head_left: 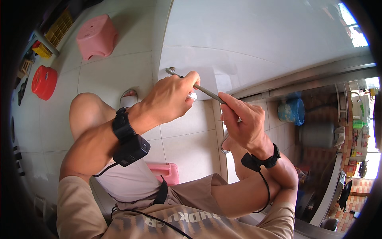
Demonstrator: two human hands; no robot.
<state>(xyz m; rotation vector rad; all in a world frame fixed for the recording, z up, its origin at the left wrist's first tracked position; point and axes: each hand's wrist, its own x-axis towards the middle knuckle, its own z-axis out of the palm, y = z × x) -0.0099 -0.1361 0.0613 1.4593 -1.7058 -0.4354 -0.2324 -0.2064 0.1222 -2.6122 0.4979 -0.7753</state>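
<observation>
A slim grey metal tool [208,93] runs diagonally between my hands. Its far end is small, shiny and curved like a spoon's bowl, but I cannot make out its exact kind. My left hand [174,95] is closed round the tool near that curved end, and a crumpled white scrap [192,96] shows beside its fingers. Lower and to the right, my right hand [246,119] grips the handle's near end between thumb and fingers. The curved end is close to the white wall panel [191,59]; whether it touches is unclear.
A pink stool [95,36] and a red round stool [44,82] stand on the tiled floor [119,71] at left. Another pink stool [169,172] shows below me. A metal door track [302,81] crosses at right; beyond it are a blue bucket [292,110] and a gas cylinder [317,134].
</observation>
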